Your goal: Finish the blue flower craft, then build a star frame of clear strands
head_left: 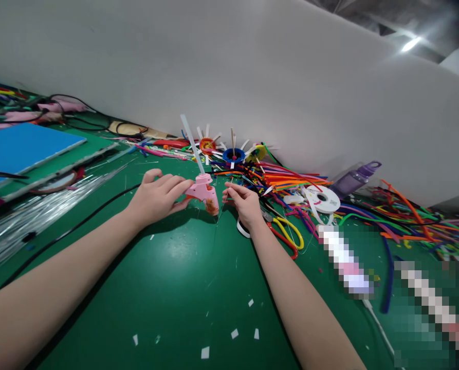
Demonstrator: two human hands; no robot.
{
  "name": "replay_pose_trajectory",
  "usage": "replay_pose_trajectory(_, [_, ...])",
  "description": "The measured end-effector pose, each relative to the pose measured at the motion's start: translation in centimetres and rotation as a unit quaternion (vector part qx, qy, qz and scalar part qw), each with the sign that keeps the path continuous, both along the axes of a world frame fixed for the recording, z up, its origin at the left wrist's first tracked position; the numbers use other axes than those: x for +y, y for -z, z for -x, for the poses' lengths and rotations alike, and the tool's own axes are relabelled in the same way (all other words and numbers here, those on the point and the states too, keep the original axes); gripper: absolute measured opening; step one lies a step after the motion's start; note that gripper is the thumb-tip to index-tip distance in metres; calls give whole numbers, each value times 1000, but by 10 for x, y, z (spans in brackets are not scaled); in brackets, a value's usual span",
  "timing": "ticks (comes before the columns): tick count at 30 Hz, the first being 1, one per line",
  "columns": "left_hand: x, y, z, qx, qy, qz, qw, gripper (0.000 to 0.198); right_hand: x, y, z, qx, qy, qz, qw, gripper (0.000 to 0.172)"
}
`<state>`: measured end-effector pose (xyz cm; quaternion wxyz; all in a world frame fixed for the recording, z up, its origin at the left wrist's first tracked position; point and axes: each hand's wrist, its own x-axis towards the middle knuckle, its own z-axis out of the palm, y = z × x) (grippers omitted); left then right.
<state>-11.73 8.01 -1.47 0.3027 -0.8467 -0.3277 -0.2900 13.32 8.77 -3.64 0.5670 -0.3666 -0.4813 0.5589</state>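
Observation:
My left hand (158, 195) grips the handle of a pink hot glue gun (204, 189) above the green table. A long translucent glue stick (193, 144) juts up from its back end, and its brown-stained nozzle end points down. Just to the right, my right hand (244, 201) has its fingertips pinched together near the nozzle. A thin, pale strand (222, 209) shows by those fingertips; whether it is wire or a thread of glue I cannot make out. Beside my right wrist lie pliers with red and yellow handles (291, 234).
Behind my hands lie coloured pipe cleaners (291, 177) and small cups with white strips (234, 154). A white tape spool (322, 199) and purple bottle (354, 180) stand right. A blue board (32, 146) and silvery strands (71, 200) lie left. A black cord (86, 218) crosses the table.

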Motion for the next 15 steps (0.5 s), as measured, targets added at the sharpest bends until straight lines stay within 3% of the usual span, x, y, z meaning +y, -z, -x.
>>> replay_pose_trajectory(15, [1,2,1,8,1,14,1000,26,-1,-1,0,-10,5,4,1000,30])
